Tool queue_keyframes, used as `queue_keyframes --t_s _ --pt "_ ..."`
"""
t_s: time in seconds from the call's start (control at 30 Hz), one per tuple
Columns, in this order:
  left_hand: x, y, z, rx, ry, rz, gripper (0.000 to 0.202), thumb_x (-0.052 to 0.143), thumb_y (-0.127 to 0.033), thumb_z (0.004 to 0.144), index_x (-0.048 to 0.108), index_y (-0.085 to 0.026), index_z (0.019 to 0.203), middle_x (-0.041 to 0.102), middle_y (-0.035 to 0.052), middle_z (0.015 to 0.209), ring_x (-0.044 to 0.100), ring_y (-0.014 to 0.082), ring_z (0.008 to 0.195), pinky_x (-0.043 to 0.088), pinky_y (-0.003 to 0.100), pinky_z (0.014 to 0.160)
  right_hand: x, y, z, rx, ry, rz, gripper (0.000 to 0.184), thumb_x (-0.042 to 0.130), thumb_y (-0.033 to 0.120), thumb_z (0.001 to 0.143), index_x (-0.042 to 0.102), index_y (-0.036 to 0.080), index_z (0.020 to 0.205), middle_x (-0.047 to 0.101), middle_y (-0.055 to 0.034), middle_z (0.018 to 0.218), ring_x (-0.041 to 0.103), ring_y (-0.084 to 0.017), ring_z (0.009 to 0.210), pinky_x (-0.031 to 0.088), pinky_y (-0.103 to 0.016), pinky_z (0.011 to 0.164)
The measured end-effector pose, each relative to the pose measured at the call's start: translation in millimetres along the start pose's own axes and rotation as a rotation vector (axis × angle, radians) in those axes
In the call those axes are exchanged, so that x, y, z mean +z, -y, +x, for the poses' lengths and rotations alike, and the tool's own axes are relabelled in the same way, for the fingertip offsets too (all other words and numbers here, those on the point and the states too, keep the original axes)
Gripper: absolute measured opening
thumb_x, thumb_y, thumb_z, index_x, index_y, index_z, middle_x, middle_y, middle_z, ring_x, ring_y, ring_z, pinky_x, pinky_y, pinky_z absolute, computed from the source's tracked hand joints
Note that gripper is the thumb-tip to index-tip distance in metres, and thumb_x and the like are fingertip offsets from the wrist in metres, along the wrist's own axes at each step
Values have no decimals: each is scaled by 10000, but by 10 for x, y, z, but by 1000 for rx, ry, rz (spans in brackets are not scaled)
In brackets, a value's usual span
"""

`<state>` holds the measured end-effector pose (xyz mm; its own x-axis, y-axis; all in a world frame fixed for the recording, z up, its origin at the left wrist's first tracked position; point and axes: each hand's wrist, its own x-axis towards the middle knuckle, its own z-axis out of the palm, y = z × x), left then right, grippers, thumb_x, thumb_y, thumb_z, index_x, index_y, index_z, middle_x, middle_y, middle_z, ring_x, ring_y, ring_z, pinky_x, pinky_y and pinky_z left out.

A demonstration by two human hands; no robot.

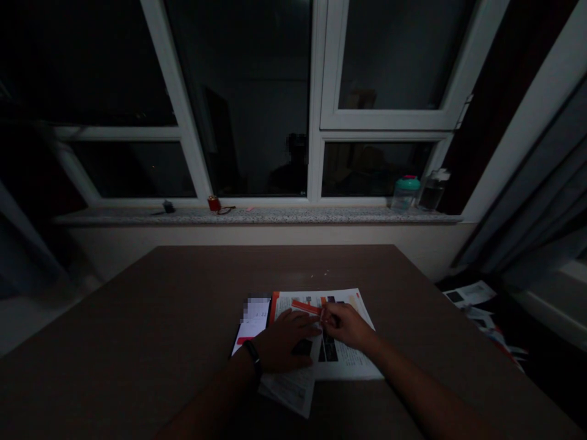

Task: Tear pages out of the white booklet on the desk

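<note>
A printed magazine [351, 360] with dark pictures and an orange edge lies on the brown table [151, 342]. My left hand [288, 339], wearing a dark wristband [252, 356], is spread palm down over its left part. Between the hands, a narrow red-orange strip [305, 307] lies slanted across the page. My right hand [343, 324] is closed in a pinch at the strip's right end, beside my left fingertips; its exact hold is partly hidden. Under my left wrist a loose printed sheet [293, 394] sticks out toward me.
A phone [257, 315] with a lit screen lies left of the magazine. Tiny white scraps [326, 272] are on the table beyond it. The windowsill [284, 215] carries a red tin [213, 203] and a teal-lidded bottle [406, 192]. Papers [472, 293] lie off the table's right side.
</note>
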<state>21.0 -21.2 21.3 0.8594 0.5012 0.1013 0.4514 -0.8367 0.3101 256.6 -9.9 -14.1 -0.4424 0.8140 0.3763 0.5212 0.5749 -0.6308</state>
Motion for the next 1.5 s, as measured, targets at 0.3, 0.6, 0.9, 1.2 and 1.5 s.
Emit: queue_keyframes --t_s 0.3,0.6,0.9,1.2,1.5 --pt "23 32 -8 20 -8 -7 598 658 -485 819 471 -285 1351 377 57 1484 359 324 1314 257 498 1081 14 -33 36 70 -112 -9 116 514 86 725 495 193 684 518 46 630 473 -103 564 324 -189 545" --pt "4 16 8 2 5 -9 601 673 -466 805 482 -279 1343 395 57 1472 359 329 1314 266 506 1076 -8 -14 61 136 -187 -27 131 502 84 740 473 196 679 521 42 626 483 -111 576 334 -198 557" --pt "4 10 -2 4 -14 -21 615 672 -482 801 470 -304 1354 402 66 1464 384 338 1293 281 507 1059 9 -1 5 -34 5 -25 136 532 79 711 485 198 663 500 51 622 490 -106 578 335 -193 560" --pt "22 41 3 6 -3 -6 612 679 -480 804 472 -302 1351 397 52 1470 365 327 1312 282 501 1069 16 -79 60 172 -271 -84 89 492 146 791 505 200 722 570 17 650 523 -134 588 353 -219 567" --pt "110 59 -7 -90 -103 19 530 668 -375 837 487 -281 1326 408 84 1432 370 316 1304 314 485 1066 18 -75 46 213 -302 68 53 538 249 821 520 203 802 546 39 613 495 -130 543 352 -216 521"
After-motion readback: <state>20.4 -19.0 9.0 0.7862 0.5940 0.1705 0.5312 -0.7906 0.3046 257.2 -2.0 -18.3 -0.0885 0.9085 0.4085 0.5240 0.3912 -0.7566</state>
